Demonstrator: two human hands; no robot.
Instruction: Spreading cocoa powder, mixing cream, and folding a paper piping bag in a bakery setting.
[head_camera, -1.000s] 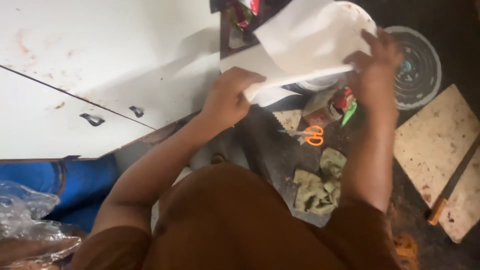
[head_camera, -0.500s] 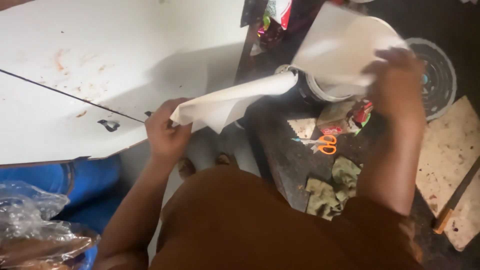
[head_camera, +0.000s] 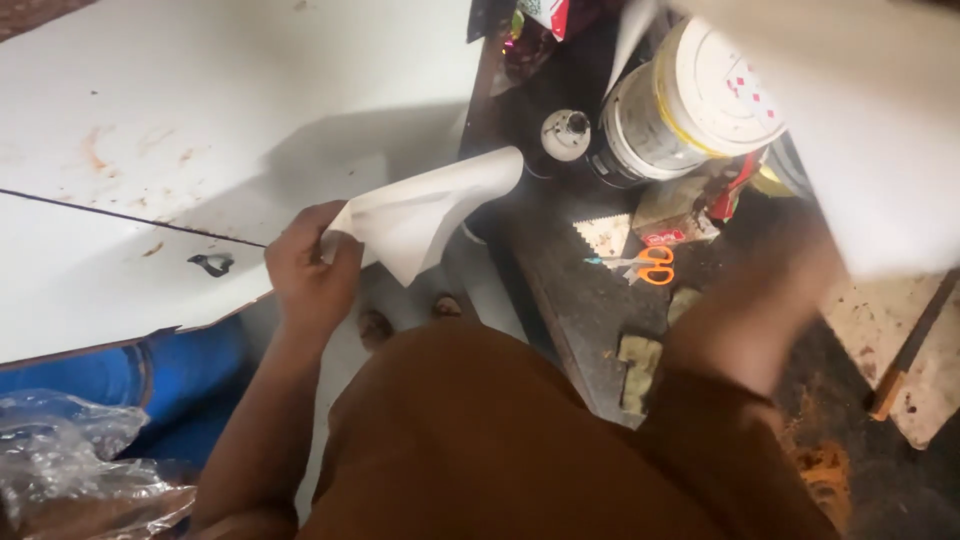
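Sheet stretched between my two grips
Left hand (head_camera: 305, 265) clamped on white sheet (head_camera: 430, 205), which runs up-right toward my blurred right hand (head_camera: 770, 290); its grip I cannot tell.

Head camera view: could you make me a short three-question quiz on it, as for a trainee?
1. True or false: the left hand grips a folded white sheet.
2. What colour are the handles of the scissors on the dark floor?
A. blue
B. orange
C. green
3. Fill in: behind the scissors stands a white ____ with a lid, tilted.

Key: 1 true. 2 B. 3 bucket. The right hand is blurred, so whether it holds the large white sheet at the right cannot be told.
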